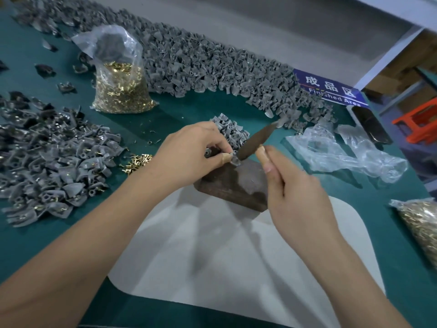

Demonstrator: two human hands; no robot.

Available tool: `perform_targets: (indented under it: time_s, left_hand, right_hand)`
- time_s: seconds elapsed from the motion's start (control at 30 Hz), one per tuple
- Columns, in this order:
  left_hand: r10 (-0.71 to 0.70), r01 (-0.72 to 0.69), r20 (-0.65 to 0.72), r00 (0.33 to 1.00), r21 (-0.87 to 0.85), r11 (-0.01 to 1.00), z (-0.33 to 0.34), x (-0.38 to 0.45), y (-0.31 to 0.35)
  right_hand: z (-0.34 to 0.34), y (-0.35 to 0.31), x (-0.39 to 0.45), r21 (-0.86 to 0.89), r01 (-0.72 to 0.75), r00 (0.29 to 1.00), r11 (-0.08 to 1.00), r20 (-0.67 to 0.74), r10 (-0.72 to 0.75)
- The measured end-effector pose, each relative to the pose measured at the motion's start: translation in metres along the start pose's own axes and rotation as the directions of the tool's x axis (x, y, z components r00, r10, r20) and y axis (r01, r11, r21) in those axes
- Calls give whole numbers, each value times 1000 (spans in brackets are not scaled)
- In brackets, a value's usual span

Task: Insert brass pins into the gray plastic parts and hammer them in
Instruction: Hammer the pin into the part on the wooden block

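Observation:
My left hand [191, 152] pinches a gray plastic part [234, 160] against the top of a dark metal block [234, 183] at the table's middle. My right hand [290, 183] grips the wooden handle of a small hammer [256, 138], whose dark, blurred head lies just above the part. A small heap of gray parts [230, 131] sits behind the block. Loose brass pins [138, 160] lie left of my left hand. A clear bag of brass pins [123, 91] stands further back.
A long ridge of gray parts [201, 65] runs across the back of the green table. Parts with pins [52, 166] are piled at left. Crumpled plastic bags [343, 152] and another pin bag [421, 223] lie at right. A white mat [212, 256] lies below the block.

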State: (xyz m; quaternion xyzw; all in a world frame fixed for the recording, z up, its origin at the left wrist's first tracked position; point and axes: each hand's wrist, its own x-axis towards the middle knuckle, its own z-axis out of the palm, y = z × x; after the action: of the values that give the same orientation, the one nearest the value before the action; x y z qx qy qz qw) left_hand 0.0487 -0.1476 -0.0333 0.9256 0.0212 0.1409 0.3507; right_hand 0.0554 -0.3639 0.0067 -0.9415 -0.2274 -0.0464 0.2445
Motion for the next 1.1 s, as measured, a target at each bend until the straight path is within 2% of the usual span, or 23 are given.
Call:
perform_targets:
  time_s: [0.03,0.07,0.17,0.3,0.43,0.6,0.77,0.87,0.93,1.1]
  left_hand:
    - [4,-4,1,1000,-1,1000,0,0,0]
    - [6,-6,3,1000,-3,1000,0,0,0]
    - [11,-11,3,1000,-5,1000,0,1,-1]
    - [17,-17,1,1000,-23,1000,0,1,-2]
    - [20,-20,1,1000,-30,999,0,1,-2]
    - [26,-26,-3,1000,-23,999,0,1,-1]
    - [14,-14,-4,1000,15,1000,0,0,-1]
    - [10,-10,3,1000,9,1000,-1,0,0]
    - [13,-13,2,1000,16,1000,0,-1,0]
    - [41,-41,-28,999,-1,999,5,-4,8]
  right_hand:
    - [-1,2,2,-32,0,999,999,40,1]
    - [-3,4,5,-40,-17,1000,999,21,18]
    - [-5,2,4,47,-45,994,998,-99,50]
    - [-4,-3,3,-32,7,999,999,38,-5]
    - [-2,-1,5,105,-30,989,994,-141,45]
    - [3,-4,-2,9,-17,999,1000,29,16]
    - [1,16,3,129,-137,988,982,-57,145]
    - [-5,37,10,240,-240,957,941,-105,271]
    - [-7,53,16,277,-322,929,905,-90,358]
    - [0,70,10,59,-429,901,902,-40,431]
